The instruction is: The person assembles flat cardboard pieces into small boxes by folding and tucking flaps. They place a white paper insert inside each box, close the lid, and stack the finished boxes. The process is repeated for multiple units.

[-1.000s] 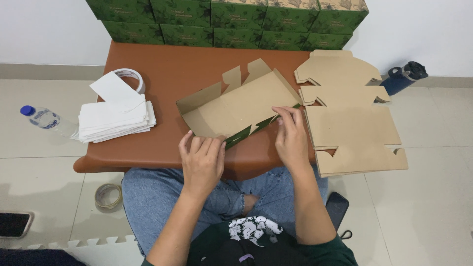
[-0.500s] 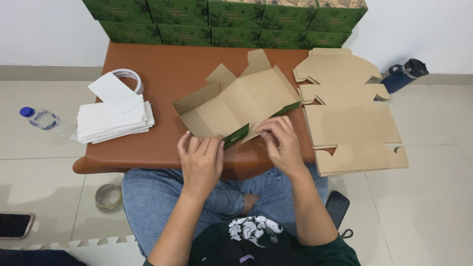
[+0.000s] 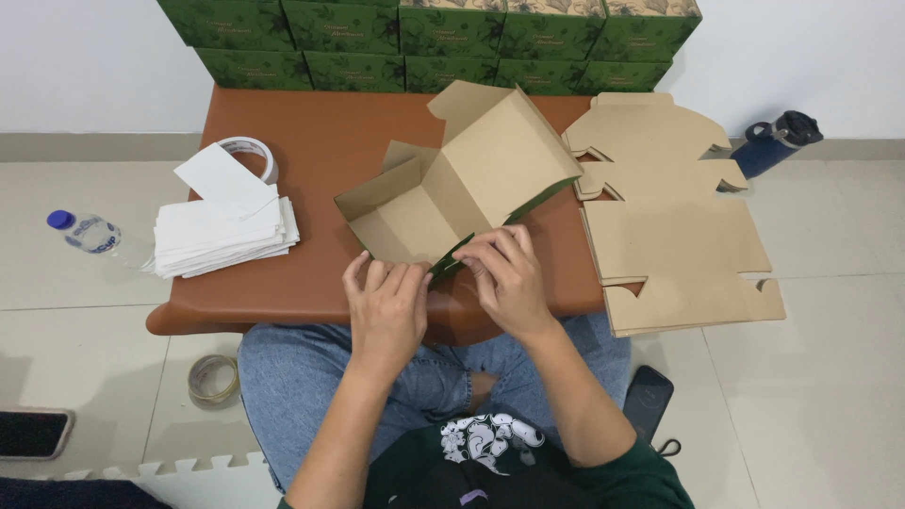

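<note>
A half-folded cardboard box (image 3: 452,188), brown inside and green outside, lies on the brown low table (image 3: 320,141). My left hand (image 3: 386,306) presses on its near edge at the table's front. My right hand (image 3: 504,273) pinches a near flap of the box beside it. The box's big panel is raised and tilts up toward the back right.
Flat brown box blanks (image 3: 674,226) are stacked on the table's right end, overhanging it. A pile of white sheets (image 3: 222,231) and a tape roll (image 3: 250,151) sit at the left. Green boxes (image 3: 424,38) line the back wall. On the floor lie a bottle (image 3: 90,231), another tape roll (image 3: 212,377), a flask (image 3: 778,141) and a phone (image 3: 646,401).
The box's large panel has swung up from lying flat. My right hand has slid left along the near edge toward my left hand.
</note>
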